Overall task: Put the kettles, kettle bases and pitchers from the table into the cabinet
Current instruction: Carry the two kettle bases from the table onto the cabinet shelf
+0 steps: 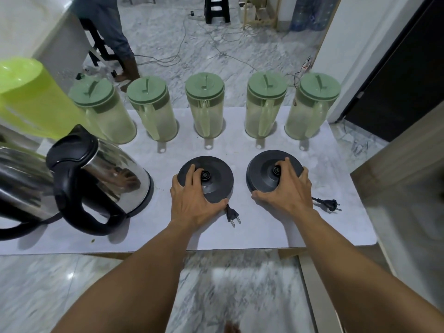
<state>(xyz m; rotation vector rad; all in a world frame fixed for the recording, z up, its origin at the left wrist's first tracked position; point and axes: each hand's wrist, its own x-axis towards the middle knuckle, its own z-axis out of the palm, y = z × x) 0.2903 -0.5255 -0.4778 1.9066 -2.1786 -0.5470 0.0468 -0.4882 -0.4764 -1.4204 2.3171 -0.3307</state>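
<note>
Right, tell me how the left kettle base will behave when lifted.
The left kettle base looks like a rigid plastic disc, probably light. Its plug lies loose beside it, so the cord will likely dangle. The left hand spans the rim.

Marble-floored room seen from above, past a white table.

The floor [240, 51] is pale grey-veined marble, glossy, with thin cables [223, 54] trailing across it and a white power strip [306, 64] near the right wall. A black plastic stool [217, 9] stands at the far end beside a light wooden rack [260, 13]. A white wall [360, 44] rises on the right, next to a dark doorway [403, 80]. At far left, someone sits on a dark chair [99, 48].
</note>
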